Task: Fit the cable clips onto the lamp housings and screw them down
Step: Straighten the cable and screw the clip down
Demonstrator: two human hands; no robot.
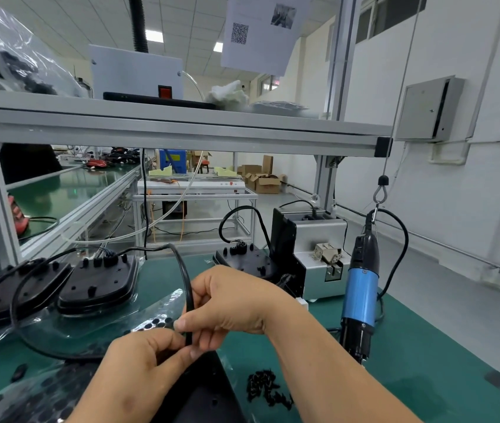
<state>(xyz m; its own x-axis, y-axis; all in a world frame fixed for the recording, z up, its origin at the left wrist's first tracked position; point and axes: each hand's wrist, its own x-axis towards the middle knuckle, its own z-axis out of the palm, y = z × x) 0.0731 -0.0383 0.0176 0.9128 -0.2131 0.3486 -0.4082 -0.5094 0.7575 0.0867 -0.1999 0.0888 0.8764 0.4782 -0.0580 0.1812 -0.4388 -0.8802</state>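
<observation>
Both hands meet at the middle of the bench on a black cable (186, 282). My right hand (230, 303) pinches the cable from the right, and my left hand (148, 352) pinches it just below, fingers curled. What sits between the fingertips is hidden, so a clip there cannot be made out. Under my hands lies a black lamp housing (209, 389), partly covered by my left forearm. Loose black cable clips (265, 389) lie in a small pile on the green mat to the right. Several more lamp housings (99, 282) rest at the back left, another (247, 261) behind my right hand.
A blue-and-black electric screwdriver (360, 288) hangs on a hook at the right. Behind it stands a grey screw feeder (319, 239). Clear plastic bags (59, 334) with black parts cover the left of the green mat (410, 361). An aluminium shelf (181, 129) crosses overhead.
</observation>
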